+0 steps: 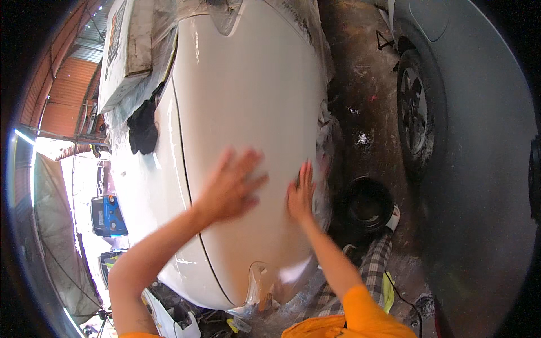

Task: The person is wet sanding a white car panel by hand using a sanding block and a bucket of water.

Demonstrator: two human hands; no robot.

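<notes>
A glossy white car body panel (248, 84) fills the middle of the view, with a dark seam line curving down its left side. My left hand (231, 183) lies flat on the panel with fingers spread and looks motion-blurred. My right hand (301, 194) rests flat on the panel near its right edge, fingers straight and close together. Neither hand holds anything. Clear plastic masking film (327, 129) hangs along the panel's right edge.
A black cloth (143, 129) lies on the panel's upper left. A black bucket (369, 203) stands on the wet floor to the right. A grey car with a wheel (414, 110) is parked at right. A masked sheet (121, 50) covers the upper left.
</notes>
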